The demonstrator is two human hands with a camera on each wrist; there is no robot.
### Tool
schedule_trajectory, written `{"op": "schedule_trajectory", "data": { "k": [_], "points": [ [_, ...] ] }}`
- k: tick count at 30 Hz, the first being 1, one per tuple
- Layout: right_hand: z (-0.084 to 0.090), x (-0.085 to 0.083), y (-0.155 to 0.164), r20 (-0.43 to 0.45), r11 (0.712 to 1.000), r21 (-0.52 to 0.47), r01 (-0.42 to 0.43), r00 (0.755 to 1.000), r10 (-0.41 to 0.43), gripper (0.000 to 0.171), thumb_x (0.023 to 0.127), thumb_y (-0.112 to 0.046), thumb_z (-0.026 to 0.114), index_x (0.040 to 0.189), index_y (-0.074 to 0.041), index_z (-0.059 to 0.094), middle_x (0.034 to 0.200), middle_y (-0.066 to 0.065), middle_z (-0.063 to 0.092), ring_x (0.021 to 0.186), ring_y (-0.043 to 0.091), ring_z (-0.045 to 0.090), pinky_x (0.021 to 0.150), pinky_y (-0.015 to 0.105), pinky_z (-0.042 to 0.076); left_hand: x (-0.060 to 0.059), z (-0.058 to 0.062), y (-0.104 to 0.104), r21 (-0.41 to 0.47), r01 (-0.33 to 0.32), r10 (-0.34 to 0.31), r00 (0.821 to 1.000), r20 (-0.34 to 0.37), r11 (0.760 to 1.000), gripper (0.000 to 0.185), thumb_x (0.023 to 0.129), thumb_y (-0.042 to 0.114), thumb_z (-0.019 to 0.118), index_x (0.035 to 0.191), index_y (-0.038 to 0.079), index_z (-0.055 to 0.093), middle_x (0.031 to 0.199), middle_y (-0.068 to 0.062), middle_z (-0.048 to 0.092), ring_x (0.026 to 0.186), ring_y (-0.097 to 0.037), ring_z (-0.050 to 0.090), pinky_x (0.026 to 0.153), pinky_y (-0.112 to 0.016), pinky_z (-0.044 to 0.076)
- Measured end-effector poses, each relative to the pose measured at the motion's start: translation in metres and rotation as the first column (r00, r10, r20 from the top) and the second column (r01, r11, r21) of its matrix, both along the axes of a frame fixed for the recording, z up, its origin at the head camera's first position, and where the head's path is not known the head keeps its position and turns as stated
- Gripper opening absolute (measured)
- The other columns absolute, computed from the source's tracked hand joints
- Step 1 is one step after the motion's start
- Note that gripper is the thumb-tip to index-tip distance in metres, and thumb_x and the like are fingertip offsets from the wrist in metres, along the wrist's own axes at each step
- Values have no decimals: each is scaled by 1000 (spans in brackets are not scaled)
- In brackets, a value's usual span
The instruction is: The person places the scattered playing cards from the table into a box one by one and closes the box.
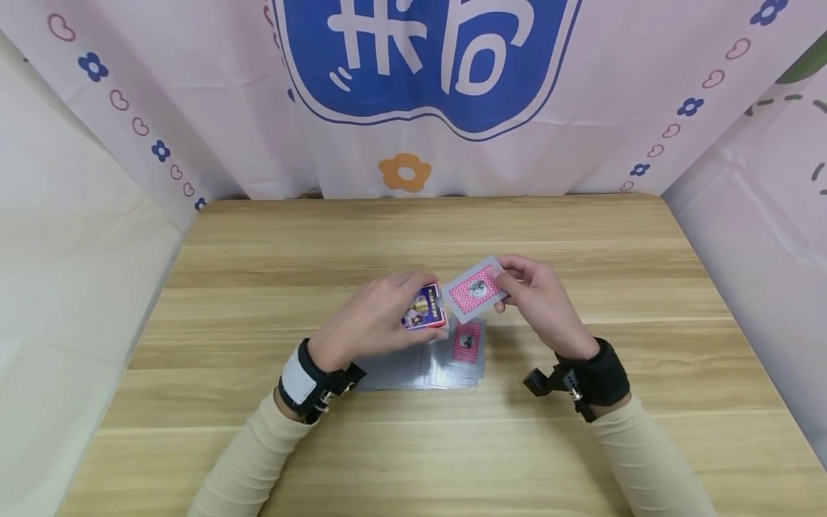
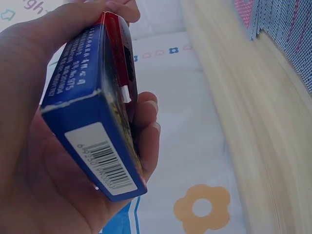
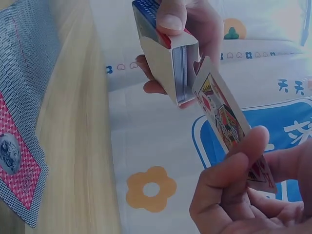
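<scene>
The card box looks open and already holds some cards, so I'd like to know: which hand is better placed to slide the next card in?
The right hand: it pinches a card at the card box mouth, while the left hand grips the box.

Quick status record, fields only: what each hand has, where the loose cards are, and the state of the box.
left hand: grips the card box, held above the table
right hand: pinches one playing card, a face card by the right wrist view
card box opening: open, card edges visible inside
card vs box: card corner close to the opening, not inside
loose cards: spread face down on the wooden table, below the hands
</scene>
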State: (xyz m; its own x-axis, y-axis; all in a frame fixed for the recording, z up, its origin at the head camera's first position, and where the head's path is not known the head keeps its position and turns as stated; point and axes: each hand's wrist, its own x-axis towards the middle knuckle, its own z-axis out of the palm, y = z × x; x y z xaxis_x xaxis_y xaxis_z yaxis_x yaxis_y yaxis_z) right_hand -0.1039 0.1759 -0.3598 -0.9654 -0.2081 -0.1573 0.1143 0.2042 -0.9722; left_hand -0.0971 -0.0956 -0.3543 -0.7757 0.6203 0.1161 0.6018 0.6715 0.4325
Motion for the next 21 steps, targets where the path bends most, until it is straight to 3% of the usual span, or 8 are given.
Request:
{"op": "schedule_trajectory", "data": {
  "k": [7, 13, 17, 21],
  "points": [
    [-1, 4, -4, -22, 998, -34, -50, 999, 49, 33, 107, -11, 58, 136, 4, 59, 116, 22, 71, 86, 16, 73, 78, 29, 63, 1, 0, 3, 5, -5, 5, 1000, 10, 1000, 77, 87, 57, 82, 143, 11, 58, 112, -3, 72, 86, -8, 65, 70, -22, 55],
    [0, 11, -9, -58, 990, 29, -141, 988, 143, 35, 107, -27, 63, 134, -4, 63, 115, 18, 76, 87, 25, 78, 84, 34, 64, 2, -1, 3, 26, 0, 0, 1000, -5, 1000, 74, 87, 53, 83, 142, 9, 58, 113, -5, 72, 87, -9, 65, 72, -23, 57],
    [0, 15, -15, -62, 993, -13, -117, 991, 116, 32, 108, -24, 62, 131, -3, 64, 107, 16, 76, 84, 34, 78, 83, 33, 64, 1, -1, 4, 45, 3, -3, 1000, -10, 999, 73, 88, 51, 83, 141, 9, 57, 109, -3, 71, 84, -8, 64, 69, -21, 55],
    [-3, 19, -23, -60, 994, -87, -71, 996, 66, 30, 107, -20, 62, 127, 2, 64, 100, 18, 75, 76, 30, 78, 79, 37, 64, 2, -2, 5, 61, -2, 4, 1000, -29, 998, 73, 89, 52, 82, 141, 9, 57, 110, -4, 71, 85, -9, 64, 69, -22, 55]
  ]
}}
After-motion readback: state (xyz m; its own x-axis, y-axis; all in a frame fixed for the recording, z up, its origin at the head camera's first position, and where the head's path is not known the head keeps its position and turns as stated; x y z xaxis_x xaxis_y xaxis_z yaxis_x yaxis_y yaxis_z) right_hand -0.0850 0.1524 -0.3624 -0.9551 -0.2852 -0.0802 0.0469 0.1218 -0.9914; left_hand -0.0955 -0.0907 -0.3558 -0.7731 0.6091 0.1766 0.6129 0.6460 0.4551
